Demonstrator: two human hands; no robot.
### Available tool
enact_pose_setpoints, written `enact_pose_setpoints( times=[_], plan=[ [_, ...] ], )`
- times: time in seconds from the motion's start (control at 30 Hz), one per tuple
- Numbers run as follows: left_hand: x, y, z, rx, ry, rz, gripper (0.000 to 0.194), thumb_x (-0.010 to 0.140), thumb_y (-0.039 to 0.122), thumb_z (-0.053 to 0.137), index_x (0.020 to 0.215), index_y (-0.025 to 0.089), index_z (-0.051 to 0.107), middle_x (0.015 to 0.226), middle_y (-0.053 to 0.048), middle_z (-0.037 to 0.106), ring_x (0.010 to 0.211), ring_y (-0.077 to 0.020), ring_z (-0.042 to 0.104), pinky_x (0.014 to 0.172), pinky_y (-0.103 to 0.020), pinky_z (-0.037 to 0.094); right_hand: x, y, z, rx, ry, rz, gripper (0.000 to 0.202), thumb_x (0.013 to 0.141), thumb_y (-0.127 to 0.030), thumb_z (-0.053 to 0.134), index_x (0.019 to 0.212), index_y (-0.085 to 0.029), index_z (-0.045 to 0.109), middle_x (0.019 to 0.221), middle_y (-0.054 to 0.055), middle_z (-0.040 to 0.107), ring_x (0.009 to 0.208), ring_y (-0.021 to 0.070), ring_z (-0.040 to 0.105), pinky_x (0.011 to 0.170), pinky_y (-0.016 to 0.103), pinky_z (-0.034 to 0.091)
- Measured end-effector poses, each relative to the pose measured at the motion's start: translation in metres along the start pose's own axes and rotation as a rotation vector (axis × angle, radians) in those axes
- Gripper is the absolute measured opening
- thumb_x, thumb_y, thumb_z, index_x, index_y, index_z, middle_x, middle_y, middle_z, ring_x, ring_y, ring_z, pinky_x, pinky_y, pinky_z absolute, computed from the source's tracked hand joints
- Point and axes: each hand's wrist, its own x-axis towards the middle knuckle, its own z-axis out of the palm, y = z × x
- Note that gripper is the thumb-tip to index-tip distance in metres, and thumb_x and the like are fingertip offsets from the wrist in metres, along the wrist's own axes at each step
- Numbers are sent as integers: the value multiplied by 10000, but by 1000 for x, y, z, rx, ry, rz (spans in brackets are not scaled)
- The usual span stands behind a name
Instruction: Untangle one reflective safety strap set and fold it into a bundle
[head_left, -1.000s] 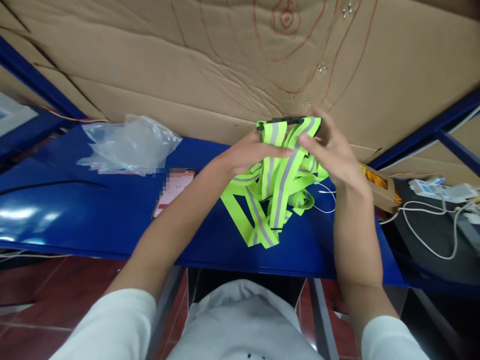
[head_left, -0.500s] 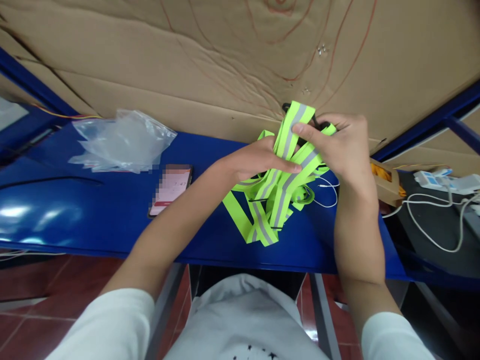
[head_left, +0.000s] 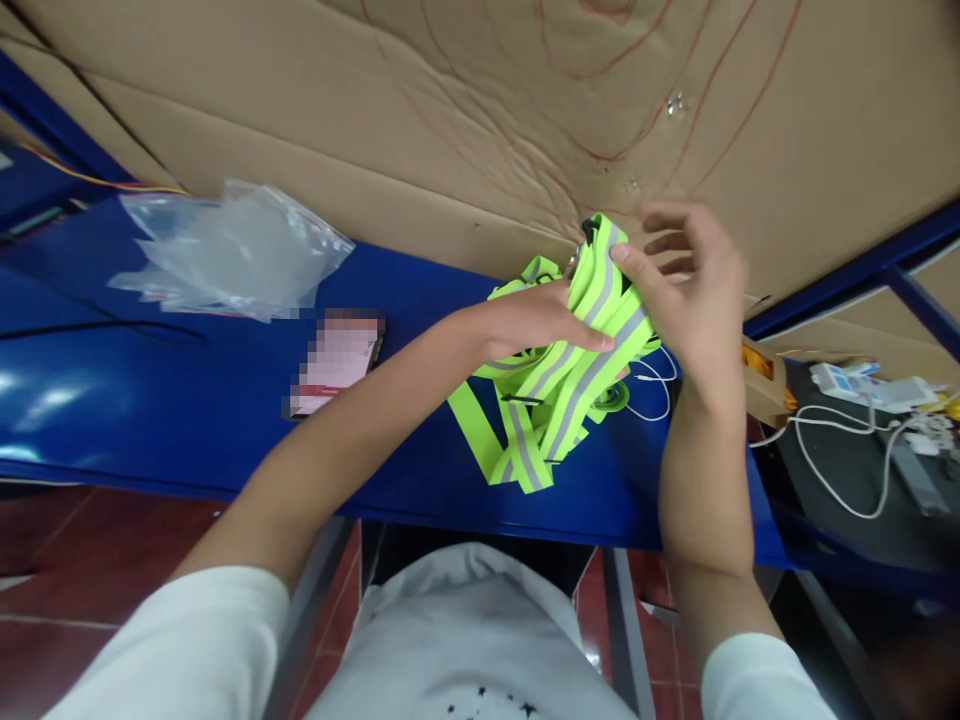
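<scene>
Right hand (head_left: 697, 290) uncurled, blue table (head_left: 420, 470), cardboard wall (head_left: 300, 100)

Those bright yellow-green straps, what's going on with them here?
A person's left hand holds a bundle of grey-striped straps over a blue table. The right hand is open beside the bundle's upper end, its thumb against or very near the straps. Clear plastic bags and a phone lie on the table's left side.
</scene>
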Motion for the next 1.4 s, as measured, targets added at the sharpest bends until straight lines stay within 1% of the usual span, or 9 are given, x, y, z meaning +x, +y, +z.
enact_pose_setpoints(
  times=[0.23, 0.33, 0.47, 0.6, 0.87, 1.03, 1.17, 1.27, 1.4],
  plan=[
    [-7, 10, -2, 76, 100, 112, 258, 654, 82, 800, 892, 159, 734, 904, -3, 769, 894, -181, 731, 875, -324, 589, -11, -31, -6, -127, -390, -131, 384, 979, -575, 599, 1147, -259, 738, 981, 40, 770, 982, 284, 731, 895, 412, 560],
    [-7, 8, 2, -118, 57, 84, 217, 681, 147, 828, 875, 160, 732, 889, -24, 774, 877, -210, 751, 872, -365, 606, -10, -29, -8, -113, -331, -85, 395, 969, -601, 606, 933, -236, 751, 727, 9, 691, 799, 229, 707, 772, 351, 546],
    [-6, 5, 9, -217, -118, 9, 269, 762, 235, 834, 1004, 153, 749, 1010, -95, 799, 988, -283, 774, 920, -436, 624, -7, -23, -10, -86, -57, 18, 522, 922, -659, 640, 662, -207, 661, 518, -22, 472, 631, 170, 611, 636, 305, 476],
    [-11, 12, 10, -76, -212, -50, 280, 787, 238, 830, 1037, 146, 742, 1035, -121, 799, 1000, -300, 776, 918, -456, 638, -5, -24, -9, 114, 101, 101, 398, 876, -578, 744, 707, -220, 713, 606, -6, 576, 588, 153, 570, 562, 311, 431],
    [-15, 18, 9, 4, -220, -32, 220, 772, 244, 808, 976, 186, 751, 962, -55, 808, 1009, -289, 776, 878, -401, 645, -4, -16, -8, 462, -95, 359, 305, 897, -595, 706, 938, -294, 705, 827, 12, 721, 672, 196, 666, 585, 337, 538],
    [-15, 17, 12, -20, -125, 3, 205, 825, 247, 755, 1009, 161, 727, 943, -65, 808, 923, -266, 790, 806, -359, 655, -7, -18, -6, 145, -39, 53, 251, 989, -463, 632, 1058, -278, 787, 1068, 47, 755, 1064, 235, 697, 936, 409, 578],
    [-17, 21, 12, 91, -42, 71, 151, 845, 256, 746, 942, 141, 731, 908, -67, 795, 934, -279, 786, 899, -416, 636, -11, -32, -13, 61, -306, -27, 437, 968, -500, 636, 1360, -310, 673, 1222, 28, 741, 1141, 267, 700, 1056, 479, 549],
    [-16, 23, 9, 66, -99, 85, 159, 798, 240, 779, 928, 153, 750, 931, -49, 799, 1011, -276, 770, 970, -425, 612, -13, -39, -11, 63, -354, -12, 458, 871, -510, 757, 1269, -286, 718, 1072, 26, 766, 1002, 270, 730, 940, 460, 607],
    [-12, 16, 2, -152, -258, 70, 226, 786, 258, 783, 998, 181, 777, 1092, -66, 799, 1098, -269, 750, 1000, -394, 608, -11, -38, -6, 146, -120, 131, 318, 894, -551, 730, 978, -248, 780, 630, -10, 632, 599, 184, 653, 586, 330, 575]
  ],
)
